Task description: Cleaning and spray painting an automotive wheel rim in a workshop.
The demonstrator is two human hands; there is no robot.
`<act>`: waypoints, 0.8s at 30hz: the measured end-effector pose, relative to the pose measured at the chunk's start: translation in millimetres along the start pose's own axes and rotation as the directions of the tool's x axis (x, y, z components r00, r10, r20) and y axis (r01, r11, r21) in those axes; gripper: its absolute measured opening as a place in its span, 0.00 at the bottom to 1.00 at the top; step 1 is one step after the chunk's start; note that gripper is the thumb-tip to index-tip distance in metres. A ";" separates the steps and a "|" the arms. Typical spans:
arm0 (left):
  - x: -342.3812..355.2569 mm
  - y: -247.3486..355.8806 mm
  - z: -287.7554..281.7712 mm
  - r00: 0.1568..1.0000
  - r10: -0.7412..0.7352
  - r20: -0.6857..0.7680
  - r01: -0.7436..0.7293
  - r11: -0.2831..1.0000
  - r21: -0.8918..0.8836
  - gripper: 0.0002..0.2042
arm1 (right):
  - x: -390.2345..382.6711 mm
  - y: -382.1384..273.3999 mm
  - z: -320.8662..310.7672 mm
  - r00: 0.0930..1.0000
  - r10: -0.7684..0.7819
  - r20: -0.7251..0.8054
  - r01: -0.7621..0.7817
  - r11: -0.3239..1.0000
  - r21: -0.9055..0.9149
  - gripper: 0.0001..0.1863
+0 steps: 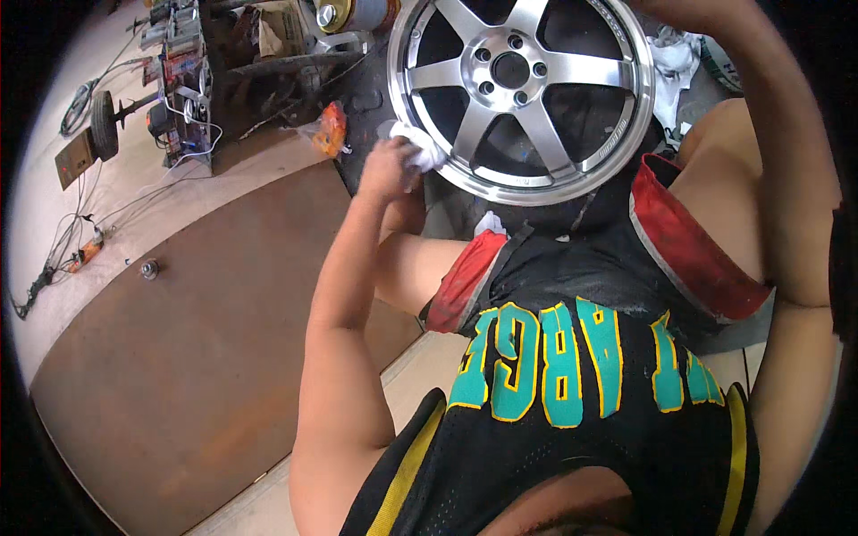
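Observation:
A silver alloy wheel rim with several spokes lies in front of me, its top cut off by the upper edge. My left hand is closed on a white cloth, which touches the rim's lower left edge. My right arm reaches up past the rim's right side. Only a part of my right hand shows at the top edge, near the rim, and its fingers are out of sight.
An orange and clear plastic bag lies left of the rim. Behind it stands a cluttered metal rack with cables. A brown board covers the floor at left, with a small metal part on it. White rags lie at right.

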State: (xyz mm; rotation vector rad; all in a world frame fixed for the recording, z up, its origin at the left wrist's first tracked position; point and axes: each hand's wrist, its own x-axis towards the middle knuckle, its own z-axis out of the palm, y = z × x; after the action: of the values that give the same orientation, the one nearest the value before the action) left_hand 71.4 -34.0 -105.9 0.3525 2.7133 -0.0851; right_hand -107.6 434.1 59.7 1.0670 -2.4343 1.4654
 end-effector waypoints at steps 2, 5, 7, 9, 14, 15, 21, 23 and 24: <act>-8.6 19.4 15.6 0.996 -0.004 0.089 0.010 0.998 -0.067 0.17 | -3.5 -4.5 4.6 0.999 -0.035 0.002 0.035 0.991 -0.126 0.27; -24.6 45.9 21.1 0.990 0.140 0.015 -0.138 0.988 -0.068 0.18 | -13.5 -9.2 -0.2 0.998 -0.028 0.050 0.036 0.988 -0.151 0.27; -31.6 66.1 18.2 0.961 0.275 0.030 -0.271 0.957 -0.105 0.18 | -14.5 -9.2 -4.6 0.999 0.002 0.049 0.002 0.996 -0.094 0.27; -29.4 98.8 21.5 0.946 0.320 0.054 -0.304 0.932 -0.198 0.18 | -13.7 -6.7 -13.6 0.992 0.068 0.107 -0.071 0.997 0.030 0.28; 25.5 189.9 30.7 0.830 0.549 -0.093 -0.546 0.769 -0.333 0.17 | -14.3 8.5 -13.1 0.997 -0.078 -0.016 0.079 0.997 0.012 0.29; 44.9 205.8 29.2 0.791 0.601 -0.112 -0.600 0.728 -0.330 0.17 | -7.2 13.6 -13.7 1.000 -0.004 0.007 0.004 0.999 0.035 0.29; 185.1 274.1 -6.1 0.654 0.722 -0.225 -0.753 0.596 -0.278 0.13 | -3.6 16.0 -39.0 1.000 -0.021 0.017 0.017 0.976 0.215 0.27; 224.8 281.2 -20.5 0.669 0.688 -0.283 -0.744 0.620 -0.249 0.12 | -2.9 12.1 -38.1 0.995 -0.103 0.004 0.101 0.983 0.155 0.26; 247.3 283.3 -27.2 0.655 0.674 -0.341 -0.749 0.638 -0.180 0.10 | -1.8 12.2 -36.0 0.993 -0.115 -0.002 0.114 0.987 0.113 0.26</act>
State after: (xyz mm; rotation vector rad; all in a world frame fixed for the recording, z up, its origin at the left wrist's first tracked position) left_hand -85.6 300.3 -181.7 1.3984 2.5218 0.6450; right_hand -122.9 467.6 69.0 1.2113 -2.2741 1.5815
